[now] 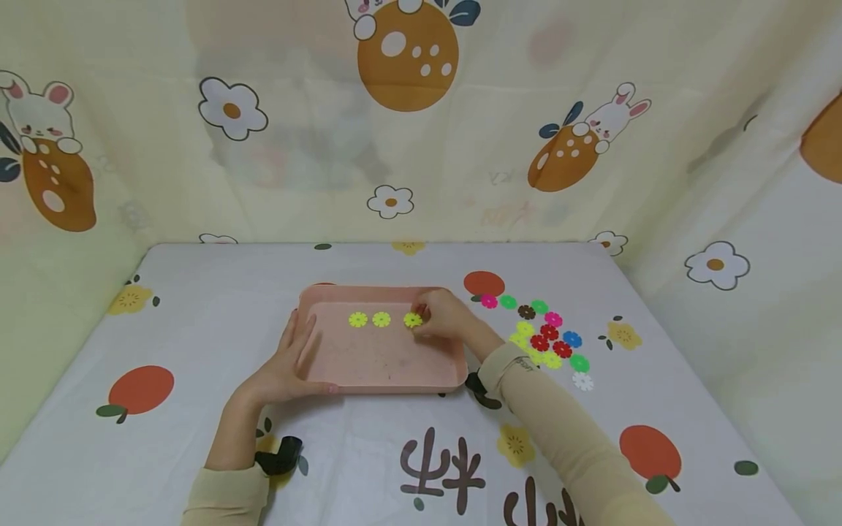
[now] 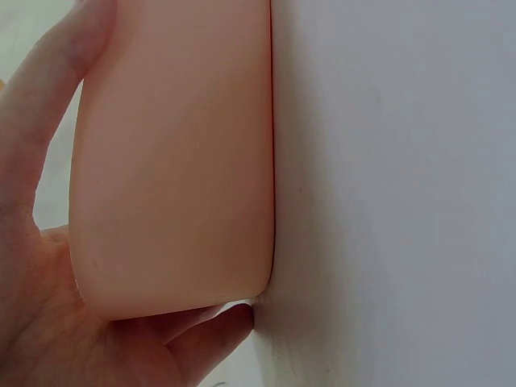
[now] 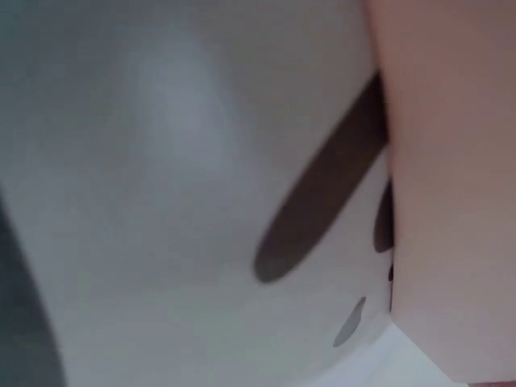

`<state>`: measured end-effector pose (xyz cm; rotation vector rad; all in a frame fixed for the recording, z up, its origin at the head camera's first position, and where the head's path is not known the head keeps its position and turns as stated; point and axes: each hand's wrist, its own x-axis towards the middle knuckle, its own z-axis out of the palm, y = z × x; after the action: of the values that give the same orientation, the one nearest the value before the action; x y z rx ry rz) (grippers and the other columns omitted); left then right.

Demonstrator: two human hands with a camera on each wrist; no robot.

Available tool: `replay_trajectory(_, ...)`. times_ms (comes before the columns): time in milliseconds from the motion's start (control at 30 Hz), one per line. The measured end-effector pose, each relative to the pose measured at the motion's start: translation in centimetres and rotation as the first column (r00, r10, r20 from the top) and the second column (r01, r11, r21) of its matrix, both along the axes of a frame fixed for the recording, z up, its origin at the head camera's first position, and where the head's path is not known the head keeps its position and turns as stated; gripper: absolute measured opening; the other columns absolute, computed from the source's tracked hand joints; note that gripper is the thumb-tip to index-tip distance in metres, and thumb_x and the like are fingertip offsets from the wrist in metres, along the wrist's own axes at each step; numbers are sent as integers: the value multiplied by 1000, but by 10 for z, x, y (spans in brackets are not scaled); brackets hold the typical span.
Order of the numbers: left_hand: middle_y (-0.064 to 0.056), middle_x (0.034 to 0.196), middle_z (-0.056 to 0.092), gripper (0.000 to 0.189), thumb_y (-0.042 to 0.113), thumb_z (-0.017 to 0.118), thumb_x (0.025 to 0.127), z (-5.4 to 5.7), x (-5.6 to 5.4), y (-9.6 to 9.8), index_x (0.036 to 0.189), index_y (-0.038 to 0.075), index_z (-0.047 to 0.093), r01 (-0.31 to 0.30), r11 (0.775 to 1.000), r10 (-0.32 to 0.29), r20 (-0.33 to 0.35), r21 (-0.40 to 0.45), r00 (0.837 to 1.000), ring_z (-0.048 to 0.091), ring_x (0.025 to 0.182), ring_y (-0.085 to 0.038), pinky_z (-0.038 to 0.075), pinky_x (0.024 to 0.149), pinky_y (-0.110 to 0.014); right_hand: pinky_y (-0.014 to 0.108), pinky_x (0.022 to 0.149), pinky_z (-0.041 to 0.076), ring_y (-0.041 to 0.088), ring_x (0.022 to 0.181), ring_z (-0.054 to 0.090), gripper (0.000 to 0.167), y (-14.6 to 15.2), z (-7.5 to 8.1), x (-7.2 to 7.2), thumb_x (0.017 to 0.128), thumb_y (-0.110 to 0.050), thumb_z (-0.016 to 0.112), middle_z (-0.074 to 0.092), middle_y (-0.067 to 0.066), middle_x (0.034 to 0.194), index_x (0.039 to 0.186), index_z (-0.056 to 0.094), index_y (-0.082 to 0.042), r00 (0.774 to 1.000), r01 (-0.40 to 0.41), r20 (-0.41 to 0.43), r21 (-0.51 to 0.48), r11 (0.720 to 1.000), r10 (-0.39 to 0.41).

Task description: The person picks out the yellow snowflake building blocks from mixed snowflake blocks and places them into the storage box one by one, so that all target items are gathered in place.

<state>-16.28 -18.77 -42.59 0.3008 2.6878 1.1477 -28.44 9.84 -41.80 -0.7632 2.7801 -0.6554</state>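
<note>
A pink tray (image 1: 384, 365) lies on the table, with two yellow flower-shaped pieces (image 1: 358, 320) side by side in its far half. My left hand (image 1: 283, 369) holds the tray's near left corner, fingers along the left side and thumb along the front edge. In the left wrist view the hand (image 2: 40, 282) wraps around the tray's outer wall (image 2: 177, 161). Over the tray's right half, my right hand (image 1: 444, 315) pinches a third yellow flower piece (image 1: 412, 320) between thumb and fingers, in line with the other two. Only the tray's side (image 3: 459, 193) and tablecloth show in the right wrist view.
Right of the tray lies a loose cluster of flower pieces: red (image 1: 549, 333), yellow (image 1: 525, 330), green (image 1: 579, 363), blue (image 1: 572, 339), pink, brown and white (image 1: 582, 381). My right forearm (image 1: 559, 424) passes beside them. A printed curtain (image 1: 296, 168) hangs behind the table.
</note>
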Motion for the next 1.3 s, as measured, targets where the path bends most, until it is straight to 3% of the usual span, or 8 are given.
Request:
replay_trajectory(433,-14,150,-19,122,47,81,61,1,0,2,148,20,0,-4,1000,4,2,0,1000,-4,135,-43,18,98,-66,27,73,43,9,71,51,25,-6,-5,-5,71,-22,71,58,-4,81,91,65,-9,983,-53,-166,138,989,76)
replay_trajectory(567,-14,150,-19,122,47,81,61,0,0,2,148,20,-1,-1,1000,1,-5,-3,1000,-4,135,-43,18,98,-65,26,71,43,9,72,50,25,-6,-5,-4,72,-21,70,57,-4,81,93,65,-8,979,-56,-183,167,984,86)
replay_trajectory(833,-14,149,-20,122,49,80,61,-1,0,2,148,22,-2,2,1000,-3,-8,-10,1000,-5,135,-43,18,98,-65,29,82,44,12,81,51,29,-4,-3,-3,75,-24,72,59,-3,88,98,65,-7,991,-34,-125,151,988,53)
replay_trajectory(1067,-15,149,-19,122,49,80,61,-1,1,1,148,19,0,7,1000,-7,-19,-14,1000,-4,135,-42,18,98,-65,29,83,46,15,91,55,34,-1,2,-1,76,-23,74,62,0,99,104,65,-6,998,-10,-54,111,994,16)
replay_trajectory(1300,-14,149,-20,122,48,80,62,0,0,1,148,21,-2,3,1000,-3,-7,-21,1000,-5,135,-43,18,98,-66,29,79,47,16,90,55,37,3,8,2,76,-27,75,62,1,102,106,65,-7,1000,9,-17,87,996,-8)
